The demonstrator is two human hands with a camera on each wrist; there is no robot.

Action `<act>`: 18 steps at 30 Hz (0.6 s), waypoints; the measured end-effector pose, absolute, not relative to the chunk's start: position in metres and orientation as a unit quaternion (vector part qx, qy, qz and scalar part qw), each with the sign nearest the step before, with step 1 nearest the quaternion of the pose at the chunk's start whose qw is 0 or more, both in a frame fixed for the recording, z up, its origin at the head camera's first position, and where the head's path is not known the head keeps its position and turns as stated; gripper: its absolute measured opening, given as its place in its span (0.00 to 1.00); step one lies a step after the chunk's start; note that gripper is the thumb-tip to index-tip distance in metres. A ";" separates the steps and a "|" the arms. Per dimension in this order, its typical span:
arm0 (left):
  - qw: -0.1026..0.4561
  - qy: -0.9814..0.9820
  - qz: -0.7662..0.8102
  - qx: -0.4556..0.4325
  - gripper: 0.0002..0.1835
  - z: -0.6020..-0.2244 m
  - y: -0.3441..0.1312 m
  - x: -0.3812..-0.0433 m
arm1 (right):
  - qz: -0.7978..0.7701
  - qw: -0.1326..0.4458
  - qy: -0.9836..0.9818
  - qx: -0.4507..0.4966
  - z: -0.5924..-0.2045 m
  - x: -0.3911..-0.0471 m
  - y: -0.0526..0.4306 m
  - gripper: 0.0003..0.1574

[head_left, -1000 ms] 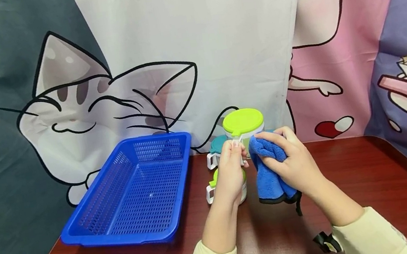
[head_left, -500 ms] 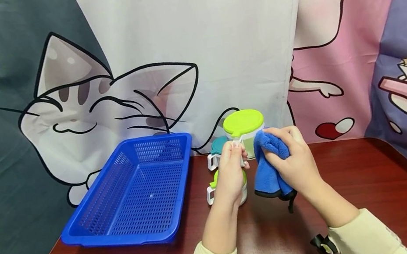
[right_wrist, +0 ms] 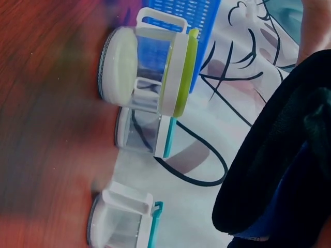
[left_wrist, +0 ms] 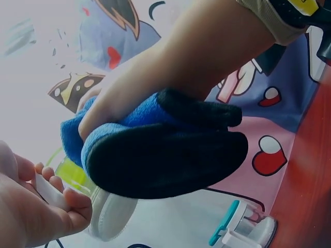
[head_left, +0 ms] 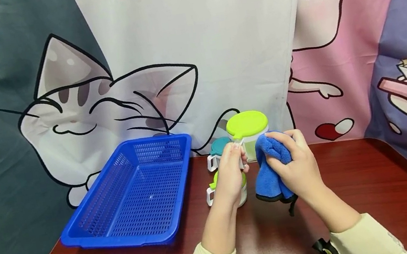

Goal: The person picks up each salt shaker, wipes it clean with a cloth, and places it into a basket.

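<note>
Head view — hands grip jar, left — blue cloth, right.

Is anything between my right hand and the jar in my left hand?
Yes, the blue cloth gripped in your right hand lies between it and the lime-lidded jar your left hand holds; nothing else visible does.

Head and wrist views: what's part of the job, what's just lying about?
Job in hand:
held jar, green-lidded, gripped by the left hand
blue cloth, bunched in the right hand

Apparently idle:
blue basket
standing green-lidded jar
middle teal-lidded jar
other teal-lidded jar
printed backdrop
</note>
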State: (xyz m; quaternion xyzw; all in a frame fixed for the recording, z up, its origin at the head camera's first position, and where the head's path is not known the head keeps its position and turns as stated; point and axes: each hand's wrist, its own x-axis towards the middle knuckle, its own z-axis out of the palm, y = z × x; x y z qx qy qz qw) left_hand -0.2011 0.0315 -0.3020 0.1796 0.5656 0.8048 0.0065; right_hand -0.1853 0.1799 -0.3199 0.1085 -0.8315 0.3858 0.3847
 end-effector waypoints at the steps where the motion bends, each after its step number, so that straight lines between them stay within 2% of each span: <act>1: 0.006 0.566 0.805 0.180 0.10 -0.302 0.031 -0.201 | 0.390 0.384 -0.830 0.108 -0.320 -0.186 0.181 0.24; 18: -0.020 0.558 0.814 0.160 0.10 -0.302 0.022 -0.206 | 0.431 0.363 -0.820 0.099 -0.317 -0.187 0.186 0.24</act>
